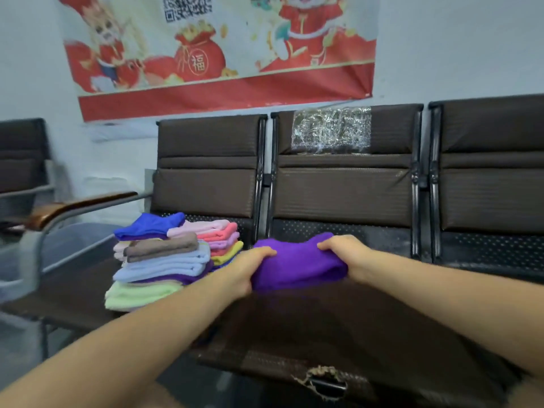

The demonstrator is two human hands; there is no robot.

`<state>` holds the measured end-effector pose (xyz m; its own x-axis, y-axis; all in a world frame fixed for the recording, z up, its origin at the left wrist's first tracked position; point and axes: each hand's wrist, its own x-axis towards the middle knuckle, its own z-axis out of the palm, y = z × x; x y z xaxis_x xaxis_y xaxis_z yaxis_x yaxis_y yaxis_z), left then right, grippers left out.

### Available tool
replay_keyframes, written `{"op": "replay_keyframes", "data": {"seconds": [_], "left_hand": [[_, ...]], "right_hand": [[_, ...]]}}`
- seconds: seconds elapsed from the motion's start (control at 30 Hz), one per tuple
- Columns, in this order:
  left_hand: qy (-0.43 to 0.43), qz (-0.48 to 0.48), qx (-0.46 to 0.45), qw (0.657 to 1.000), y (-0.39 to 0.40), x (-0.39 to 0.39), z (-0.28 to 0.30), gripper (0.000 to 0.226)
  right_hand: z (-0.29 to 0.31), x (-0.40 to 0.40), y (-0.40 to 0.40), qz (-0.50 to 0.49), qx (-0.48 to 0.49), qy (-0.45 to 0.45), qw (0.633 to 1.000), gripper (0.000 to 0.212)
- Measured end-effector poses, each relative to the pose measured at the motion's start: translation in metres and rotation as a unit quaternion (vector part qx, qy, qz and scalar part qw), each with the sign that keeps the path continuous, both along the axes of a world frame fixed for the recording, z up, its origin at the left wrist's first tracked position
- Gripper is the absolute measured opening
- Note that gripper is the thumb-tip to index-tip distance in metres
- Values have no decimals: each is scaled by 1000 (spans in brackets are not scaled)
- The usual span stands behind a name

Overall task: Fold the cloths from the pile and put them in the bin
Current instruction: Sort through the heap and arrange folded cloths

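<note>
A purple cloth lies bunched and partly folded on the middle seat of a brown bench. My left hand grips its left end and my right hand grips its right end, fingers curled over the top edge. To the left, on the neighbouring seat, stands a pile of cloths in several colours, with a blue one on top and a pale green one at the bottom. No bin is clearly in view.
The bench backrests rise just behind the cloth. A metal armrest with a wooden top stands left of the pile. A torn spot marks the seat's front edge. A red poster hangs on the wall.
</note>
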<state>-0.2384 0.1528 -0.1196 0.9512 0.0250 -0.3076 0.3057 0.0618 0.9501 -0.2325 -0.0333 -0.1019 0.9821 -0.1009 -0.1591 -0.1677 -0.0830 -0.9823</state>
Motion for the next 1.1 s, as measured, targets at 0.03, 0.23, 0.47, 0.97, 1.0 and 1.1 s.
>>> {"op": "replay_keyframes", "data": {"seconds": [0.03,0.23,0.47,0.97,1.0,1.1], "left_hand": [[-19,21,15,999,13,0,13,48],[-124,141,104,977,110,-13,89,35],[-170,225,275,919,220,21,88,32],[4,176,153,972,283,69,-23,53],[17,157,141,977,284,67,-22,53],[65,114,143,981,286,63,-22,60]], "right_hand": [[14,3,10,7,-16,-21,1000,5],[68,30,122,101,-2,-94,990,5],[54,76,240,155,-23,-109,982,17],[-49,123,263,257,61,211,941,83],[-51,123,262,263,73,235,933,81],[-58,126,262,284,58,247,925,82]]}}
